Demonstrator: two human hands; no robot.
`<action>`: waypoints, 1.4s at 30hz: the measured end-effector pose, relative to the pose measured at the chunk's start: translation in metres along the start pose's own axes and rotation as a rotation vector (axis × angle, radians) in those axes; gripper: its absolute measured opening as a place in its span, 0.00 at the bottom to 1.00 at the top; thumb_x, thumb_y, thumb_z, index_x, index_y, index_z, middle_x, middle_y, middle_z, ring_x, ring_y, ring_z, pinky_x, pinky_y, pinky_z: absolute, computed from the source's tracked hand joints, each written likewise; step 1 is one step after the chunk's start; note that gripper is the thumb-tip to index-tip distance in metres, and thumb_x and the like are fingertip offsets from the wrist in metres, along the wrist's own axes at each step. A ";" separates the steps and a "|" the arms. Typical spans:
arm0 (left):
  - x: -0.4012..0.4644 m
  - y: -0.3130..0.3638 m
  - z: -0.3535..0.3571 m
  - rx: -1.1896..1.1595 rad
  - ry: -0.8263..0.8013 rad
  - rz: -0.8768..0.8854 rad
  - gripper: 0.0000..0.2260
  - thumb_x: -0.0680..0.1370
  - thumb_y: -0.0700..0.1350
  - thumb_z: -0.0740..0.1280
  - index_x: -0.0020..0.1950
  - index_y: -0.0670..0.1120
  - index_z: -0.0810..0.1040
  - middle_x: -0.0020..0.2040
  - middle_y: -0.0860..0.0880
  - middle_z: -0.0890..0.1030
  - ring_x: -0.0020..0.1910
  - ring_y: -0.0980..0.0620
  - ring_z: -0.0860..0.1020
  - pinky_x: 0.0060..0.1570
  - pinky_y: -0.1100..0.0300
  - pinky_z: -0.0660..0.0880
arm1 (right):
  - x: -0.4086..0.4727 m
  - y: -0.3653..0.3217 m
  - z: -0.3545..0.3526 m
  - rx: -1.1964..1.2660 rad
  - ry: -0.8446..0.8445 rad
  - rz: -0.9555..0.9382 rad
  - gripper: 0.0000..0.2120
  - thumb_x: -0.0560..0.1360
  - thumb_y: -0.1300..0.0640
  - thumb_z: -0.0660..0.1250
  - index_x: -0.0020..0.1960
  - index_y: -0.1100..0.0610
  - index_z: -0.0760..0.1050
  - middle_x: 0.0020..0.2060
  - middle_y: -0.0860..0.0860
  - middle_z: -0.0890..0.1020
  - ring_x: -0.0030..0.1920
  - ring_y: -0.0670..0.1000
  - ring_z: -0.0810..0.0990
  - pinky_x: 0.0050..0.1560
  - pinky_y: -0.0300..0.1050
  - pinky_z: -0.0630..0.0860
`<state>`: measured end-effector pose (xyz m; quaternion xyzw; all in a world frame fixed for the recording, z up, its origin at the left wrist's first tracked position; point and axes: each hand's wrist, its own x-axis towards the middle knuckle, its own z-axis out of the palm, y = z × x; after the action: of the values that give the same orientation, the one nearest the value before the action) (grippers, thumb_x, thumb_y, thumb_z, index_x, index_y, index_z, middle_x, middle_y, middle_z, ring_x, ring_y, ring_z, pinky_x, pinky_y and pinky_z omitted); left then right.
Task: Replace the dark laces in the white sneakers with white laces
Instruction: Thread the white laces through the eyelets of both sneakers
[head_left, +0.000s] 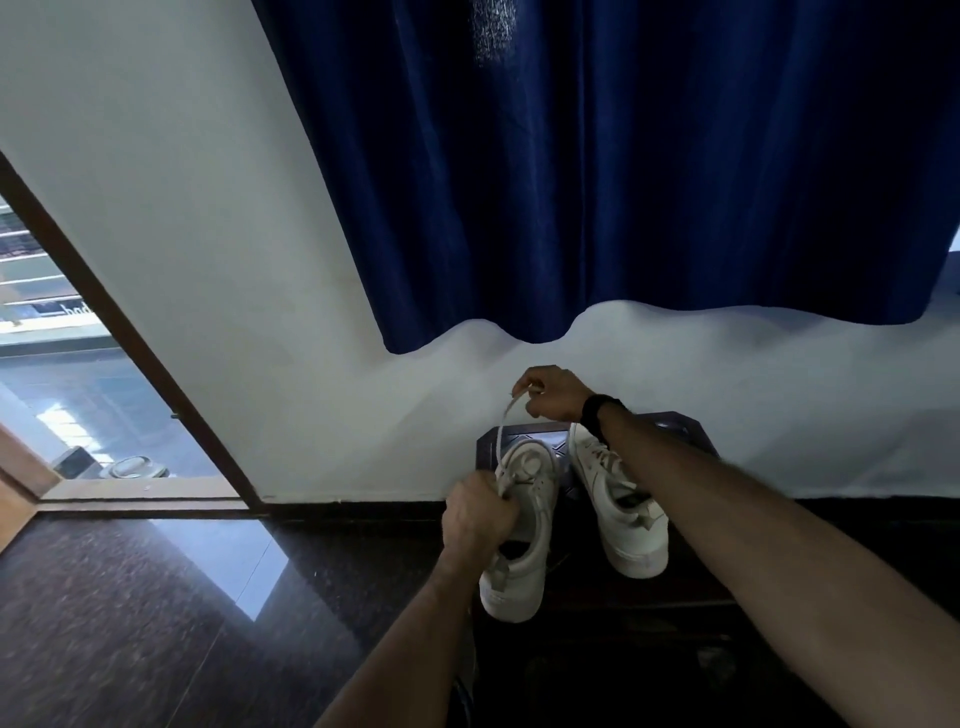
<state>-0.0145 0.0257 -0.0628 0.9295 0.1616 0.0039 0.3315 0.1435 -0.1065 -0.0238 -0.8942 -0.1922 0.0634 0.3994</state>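
While both arms reach forward over a dark surface, two white sneakers are in view, one for each hand's side. The left sneaker (522, 525) is lifted and gripped by the left hand (480, 514), whose fingers curl round its upper near the eyelets, toe pointing away toward the wall. One white lace (503, 431) runs up from that shoe's eyelet area in a taut, slightly curved line to the right hand (553, 392), which pinches its upper end between closed fingertips, raised above the shoes and in front of the pale wall (208, 260). A dark wristband (597, 415) sits on the right wrist.

The right sneaker (621, 504) lies apart from both hands, just beside the held shoe, partly crossed by the right forearm; it seems to have pale lacing across its top, though the blur makes this hard to confirm. Both shoes sit over one dark patterned stool or small table (524, 434) (only its far edge and corners show), set against the wall.

One deep blue curtain (623, 182) hangs above, its wavy hem ending just over the raised hand. At the left, one brown-framed doorway (119, 332) opens to a bright outside area, and the polished dark floor (130, 597) reflects a patch of light.
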 end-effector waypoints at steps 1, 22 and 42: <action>0.000 0.000 -0.003 0.020 -0.001 0.006 0.02 0.69 0.45 0.65 0.37 0.47 0.74 0.38 0.45 0.79 0.39 0.41 0.78 0.36 0.55 0.72 | -0.006 -0.005 0.002 0.022 -0.006 -0.001 0.16 0.71 0.69 0.62 0.54 0.57 0.80 0.39 0.45 0.76 0.40 0.46 0.75 0.36 0.30 0.69; -0.016 0.114 -0.118 -0.254 0.134 0.201 0.13 0.79 0.44 0.64 0.40 0.37 0.79 0.32 0.48 0.75 0.33 0.51 0.72 0.37 0.59 0.70 | -0.159 -0.027 0.079 -0.091 0.282 0.080 0.11 0.66 0.62 0.60 0.48 0.53 0.68 0.46 0.52 0.73 0.50 0.57 0.74 0.50 0.50 0.74; -0.022 0.044 -0.066 -0.005 0.178 -0.004 0.16 0.70 0.53 0.71 0.52 0.45 0.77 0.49 0.47 0.82 0.47 0.45 0.80 0.43 0.58 0.75 | -0.120 -0.020 0.060 -0.020 0.049 0.434 0.22 0.84 0.56 0.46 0.74 0.65 0.62 0.74 0.63 0.63 0.74 0.59 0.62 0.71 0.45 0.59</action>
<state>-0.0296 0.0275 0.0181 0.9243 0.1921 0.0863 0.3182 0.0118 -0.1000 -0.0537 -0.9198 0.0139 0.1244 0.3720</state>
